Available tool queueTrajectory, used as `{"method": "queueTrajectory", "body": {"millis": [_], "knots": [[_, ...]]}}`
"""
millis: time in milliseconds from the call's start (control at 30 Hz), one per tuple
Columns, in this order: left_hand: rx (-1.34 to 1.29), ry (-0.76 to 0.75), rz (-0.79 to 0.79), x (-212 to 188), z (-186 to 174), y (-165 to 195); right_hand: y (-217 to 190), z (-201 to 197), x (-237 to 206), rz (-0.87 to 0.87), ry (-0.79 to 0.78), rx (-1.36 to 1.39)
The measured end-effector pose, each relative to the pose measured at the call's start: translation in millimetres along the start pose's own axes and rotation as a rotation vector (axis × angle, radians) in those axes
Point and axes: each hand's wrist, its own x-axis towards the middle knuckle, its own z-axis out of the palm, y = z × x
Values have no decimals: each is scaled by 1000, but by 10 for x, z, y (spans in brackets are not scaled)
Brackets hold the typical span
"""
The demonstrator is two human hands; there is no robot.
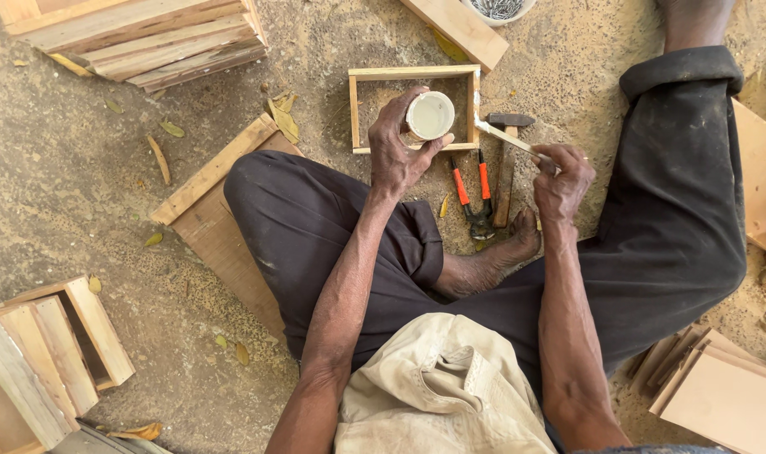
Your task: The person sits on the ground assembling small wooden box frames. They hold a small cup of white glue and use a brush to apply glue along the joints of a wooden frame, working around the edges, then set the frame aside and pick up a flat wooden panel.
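The cup (431, 115) in the left hand's fingers (400, 126) is creamy white, inside too. The stick (505, 134) in the right hand's fingers (559, 160) is pale wood. Below them, the pliers (473, 189) have orange handles (black jaws), beside a dark-headed hammer (507, 160).

Our left hand (397, 143) curls closed, fingers gripping, forearm stretched forward. Our right hand (561, 175), just beside it, pinches shut, wrist bent inward.
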Motion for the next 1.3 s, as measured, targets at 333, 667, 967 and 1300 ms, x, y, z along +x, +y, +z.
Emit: {"method": "queueTrajectory", "body": {"millis": [333, 667, 967, 1300], "knots": [[-6, 3, 8, -22, 25, -68, -41, 131, 153, -17, 70, 42], [-8, -6, -13, -15, -24, -52, 150, 153, -22, 32, 0, -2], [-112, -12, -117, 25, -275, -197, -144, 477, -97, 142, 20, 74], [-14, -24, -167, 230, -344, -347, -292, 560, 77, 211, 10, 57]]}}
